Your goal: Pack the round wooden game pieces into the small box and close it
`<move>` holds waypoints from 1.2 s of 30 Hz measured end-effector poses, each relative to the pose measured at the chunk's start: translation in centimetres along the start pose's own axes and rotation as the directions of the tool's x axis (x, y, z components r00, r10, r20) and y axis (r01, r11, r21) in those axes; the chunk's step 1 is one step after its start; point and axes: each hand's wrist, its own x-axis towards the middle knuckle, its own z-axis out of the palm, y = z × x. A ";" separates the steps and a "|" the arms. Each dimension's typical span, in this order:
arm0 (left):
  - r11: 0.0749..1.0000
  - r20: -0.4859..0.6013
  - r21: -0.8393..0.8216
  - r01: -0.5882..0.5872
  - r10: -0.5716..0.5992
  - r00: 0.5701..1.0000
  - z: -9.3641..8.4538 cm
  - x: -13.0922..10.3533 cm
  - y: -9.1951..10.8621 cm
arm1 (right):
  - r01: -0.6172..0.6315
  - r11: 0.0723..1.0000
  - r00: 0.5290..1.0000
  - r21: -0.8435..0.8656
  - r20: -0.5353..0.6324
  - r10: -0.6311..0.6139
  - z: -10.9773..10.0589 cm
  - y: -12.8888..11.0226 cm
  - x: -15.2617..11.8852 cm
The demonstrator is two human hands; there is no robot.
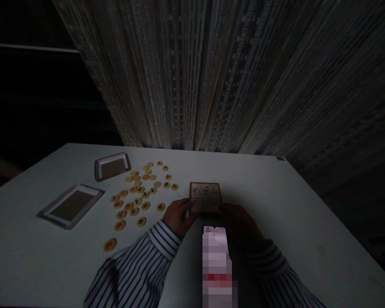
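A small Chinese chess box (205, 197), its top printed with dark characters, is between my hands near the middle of the table. My left hand (179, 216) grips its left edge, with the thumb along the near side. At the right edge, my right hand (244, 224) closes on the near corner, its fingers dim in shadow. Whether the box rests on the table or is slightly raised, I cannot tell. Round Chinese chess pieces (141, 221) lie scattered to the left of my left hand, several with red characters and several with black ones.
A lit phone (215, 241) is just below the box, its screen partly blurred out. On the left are a brown-rimmed open tray (127, 159) and a pale-rimmed shallow tray (94, 193). A string curtain (186, 85) hangs behind the white table (308, 239).
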 end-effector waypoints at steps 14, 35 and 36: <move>0.998 -0.003 0.033 0.046 -0.046 0.999 -0.4 0.7 0.3 | -0.031 0.997 0.999 -0.075 0.013 0.032 -0.6 -0.6 0.7; 0.983 0.203 0.182 -0.013 -0.024 0.979 2.6 5.4 1.7 | -0.015 0.995 0.999 -0.100 0.037 0.019 2.9 1.5 4.2; 0.984 0.204 0.180 -0.016 -0.022 0.979 2.6 5.4 1.7 | -0.017 0.995 0.999 -0.095 0.028 0.020 2.9 1.6 4.1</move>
